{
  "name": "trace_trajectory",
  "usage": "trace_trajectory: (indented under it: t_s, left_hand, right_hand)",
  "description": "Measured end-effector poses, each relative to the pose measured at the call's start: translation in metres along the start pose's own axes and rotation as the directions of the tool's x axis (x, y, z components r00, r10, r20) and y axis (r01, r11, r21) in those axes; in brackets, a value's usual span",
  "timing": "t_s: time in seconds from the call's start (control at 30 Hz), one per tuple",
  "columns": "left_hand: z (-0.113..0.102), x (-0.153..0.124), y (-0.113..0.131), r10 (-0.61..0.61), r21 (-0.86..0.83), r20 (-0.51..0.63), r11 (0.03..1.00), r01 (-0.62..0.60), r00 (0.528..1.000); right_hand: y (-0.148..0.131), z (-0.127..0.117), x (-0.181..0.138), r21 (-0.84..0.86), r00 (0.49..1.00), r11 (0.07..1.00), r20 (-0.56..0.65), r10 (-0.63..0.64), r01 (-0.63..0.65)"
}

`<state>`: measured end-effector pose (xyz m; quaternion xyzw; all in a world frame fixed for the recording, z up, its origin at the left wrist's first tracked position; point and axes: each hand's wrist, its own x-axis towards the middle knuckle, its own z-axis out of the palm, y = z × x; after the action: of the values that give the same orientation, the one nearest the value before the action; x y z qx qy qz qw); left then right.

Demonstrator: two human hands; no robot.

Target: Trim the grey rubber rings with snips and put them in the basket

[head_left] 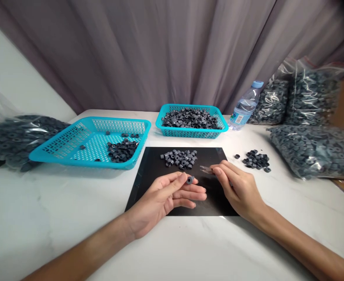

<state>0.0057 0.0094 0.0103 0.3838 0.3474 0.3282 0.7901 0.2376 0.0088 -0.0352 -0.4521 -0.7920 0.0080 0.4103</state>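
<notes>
Between the thumb and index finger of my left hand [167,191] is a small dark grey ring-shaped part [190,180] with a hole in it, its other fingers stretched out palm up. My right hand [240,187] is closed around a small metal tool [207,170] with two thin pointed tips, like tweezers or snips; the tips point left toward the part, apart from it. Both hands are over a black mat [213,199]. Just beyond them lies a pile of similar grey parts [180,158] on the mat.
A blue basket [142,146] with some grey parts stands at left, a fuller blue basket [189,133] at the back. Right of the mat lies a loose pile [256,159]. A water bottle [243,109] and filled plastic bags [318,150] stand right; another bag [22,136] lies left.
</notes>
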Motion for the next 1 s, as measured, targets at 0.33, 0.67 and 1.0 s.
trace_trajectory:
  t_s: [0.33,0.67,1.0]
  left_hand:
    - [0.0,-0.001,-0.001,-0.011,0.023,-0.009,1.0,0.011,1.0]
    - [0.0,-0.002,0.0,0.027,0.066,-0.04,0.998,-0.024,0.999]
    - [0.007,0.001,-0.017,0.143,0.21,-0.014,0.968,-0.137,0.99]
  right_hand:
    - [-0.004,0.0,0.001,0.045,0.996,0.995,0.036,0.085,-0.087]
    - [-0.013,-0.001,0.003,0.215,0.977,0.956,0.117,0.176,-0.198]
    - [-0.034,0.007,0.001,0.341,0.935,0.878,0.232,0.268,-0.336]
